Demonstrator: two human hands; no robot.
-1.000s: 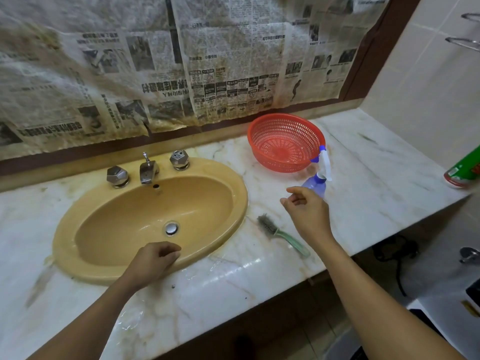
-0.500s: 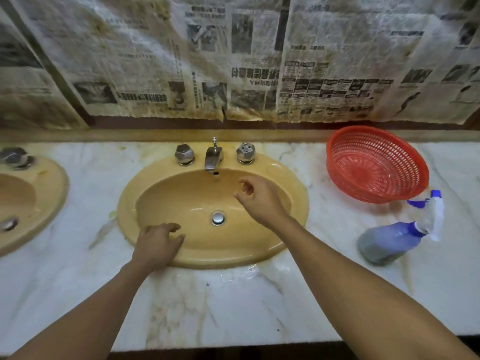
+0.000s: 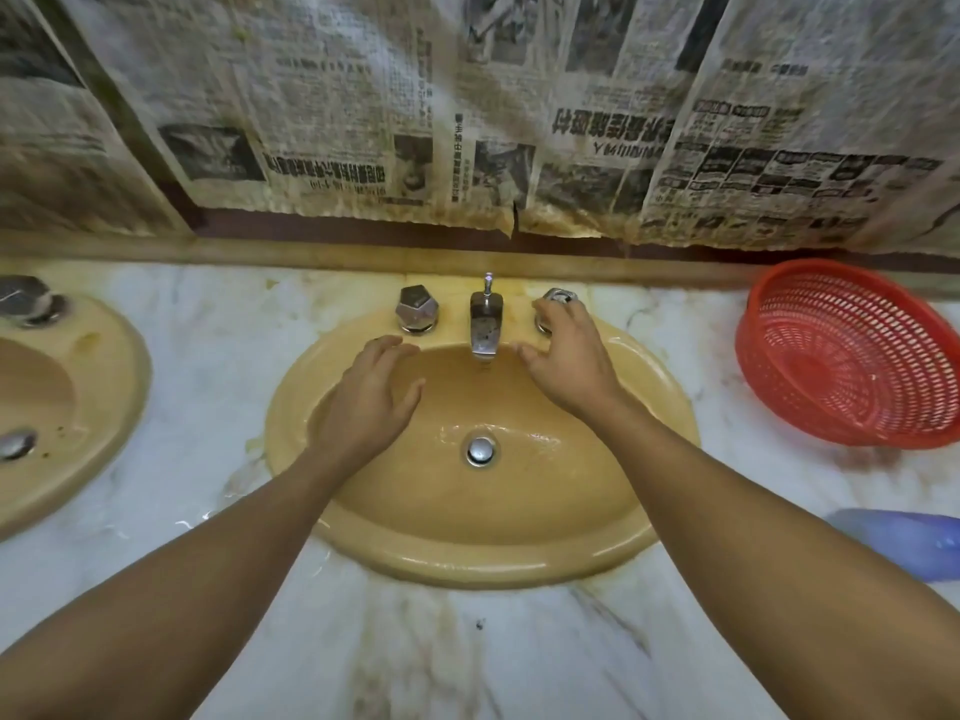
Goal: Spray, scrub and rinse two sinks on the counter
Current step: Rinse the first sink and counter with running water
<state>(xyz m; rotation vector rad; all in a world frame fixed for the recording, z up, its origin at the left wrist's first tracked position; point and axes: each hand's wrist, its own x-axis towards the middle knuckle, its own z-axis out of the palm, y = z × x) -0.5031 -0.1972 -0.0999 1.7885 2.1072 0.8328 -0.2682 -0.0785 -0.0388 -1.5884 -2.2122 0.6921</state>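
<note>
Here the right hand [image 3: 569,363] fingers pinch the right tap knob [image 3: 558,298]; left hand [image 3: 371,402] hovers spread over the sink [image 3: 483,558], whose long axis runs left-right, spout [image 3: 485,324] pointing toward the person.

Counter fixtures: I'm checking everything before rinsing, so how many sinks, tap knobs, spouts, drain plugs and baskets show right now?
Sinks: 2
Knobs: 3
Spouts: 1
Drain plugs: 2
Baskets: 1
Total: 9
</note>
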